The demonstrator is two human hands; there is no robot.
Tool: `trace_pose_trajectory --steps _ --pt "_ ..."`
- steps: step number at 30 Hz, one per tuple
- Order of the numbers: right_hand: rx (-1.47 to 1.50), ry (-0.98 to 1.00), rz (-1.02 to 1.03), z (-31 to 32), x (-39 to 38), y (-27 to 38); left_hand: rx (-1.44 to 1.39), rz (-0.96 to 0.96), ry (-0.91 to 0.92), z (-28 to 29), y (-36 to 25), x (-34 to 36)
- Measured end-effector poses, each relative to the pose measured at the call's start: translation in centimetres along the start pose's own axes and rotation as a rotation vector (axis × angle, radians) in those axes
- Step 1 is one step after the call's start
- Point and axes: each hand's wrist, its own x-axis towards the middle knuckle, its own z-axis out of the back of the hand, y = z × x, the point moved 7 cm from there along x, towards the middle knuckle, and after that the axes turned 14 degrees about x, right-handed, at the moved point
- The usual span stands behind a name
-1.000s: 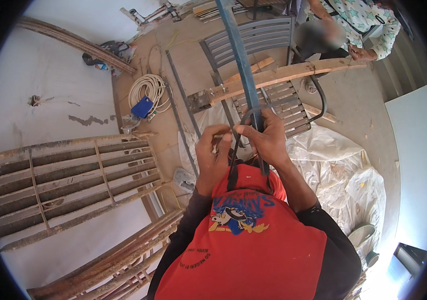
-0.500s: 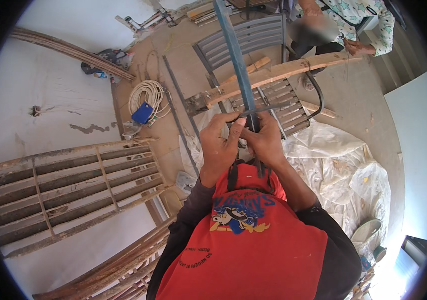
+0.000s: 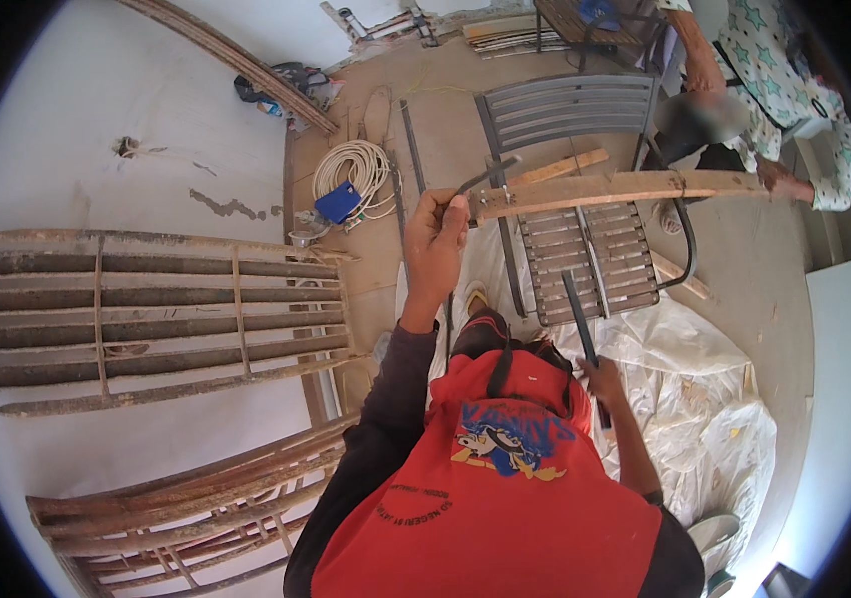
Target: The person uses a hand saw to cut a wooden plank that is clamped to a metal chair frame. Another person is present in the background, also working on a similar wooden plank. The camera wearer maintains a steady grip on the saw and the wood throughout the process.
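Observation:
My left hand [image 3: 433, 249] is raised beside the left end of a wooden plank [image 3: 625, 189]. Pinched between its thumb and fingers is a thin dark strip [image 3: 491, 173], slanting up to the right; its exact kind is unclear. Lower and to the right, near my side, my right hand [image 3: 603, 383] is closed around a dark metal bar [image 3: 579, 317] that points away from me. The plank lies across a grey slatted metal chair [image 3: 590, 249], and bits of metal show at its left end.
A co-worker's hand [image 3: 782, 181] is at the plank's right end. Coiled cream hose [image 3: 353, 169] with a blue item [image 3: 338, 202] lies left on the floor. Slatted wooden frames [image 3: 166, 314] lean along the left wall. Crumpled plastic sheeting [image 3: 694, 369] spreads at right.
My hands have parted. The right has dropped toward my side with the metal bar, while the left stays up holding the thin strip. My view has shifted.

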Motion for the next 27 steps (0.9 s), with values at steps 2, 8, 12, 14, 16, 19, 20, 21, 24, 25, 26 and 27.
trace_pose_trajectory --steps 2,8,12,14,16,19,20,21,24,25,26,27 --pt "0.149 -0.047 -0.199 -0.3 -1.0 -5.7 -0.084 0.153 0.031 0.9 2.7 0.6" --pt "0.194 -0.179 -0.402 0.8 -5.9 -15.7 0.078 0.694 0.256 2.5 21.8 -2.3" --pt "0.154 -0.193 -0.249 1.1 -5.8 -14.7 1.332 -0.035 0.886 8.6 36.7 -12.0" --pt "0.126 -0.216 -0.143 1.7 -4.7 -12.3 1.479 0.22 1.016 13.0 43.3 -18.8" --pt "0.11 -0.254 -0.076 2.2 -2.7 -9.2 1.388 0.143 0.985 15.1 43.9 -23.1" --pt "-0.005 -0.198 0.034 1.9 1.3 -5.4 1.356 0.1 1.055 20.1 47.6 -32.0" --pt "-0.045 -0.186 0.1 1.8 2.8 -4.3 1.376 0.175 0.957 21.4 49.1 -34.1" --pt "-0.089 -0.171 0.173 1.5 4.7 -3.1 1.379 0.235 0.835 22.0 49.7 -35.2" --pt "-0.23 -0.094 0.321 0.9 10.1 0.5 0.966 0.756 0.344 21.3 48.3 -33.9" --pt "-0.281 -0.068 0.351 0.6 11.4 1.3 0.834 0.815 0.241 19.9 46.2 -32.6" --pt "-0.212 -0.121 0.324 0.5 13.2 0.9 0.73 0.857 0.151 18.5 42.5 -30.8" --pt "-0.238 -0.108 0.322 0.1 14.8 1.0 0.618 0.897 0.067 17.6 39.9 -29.9"
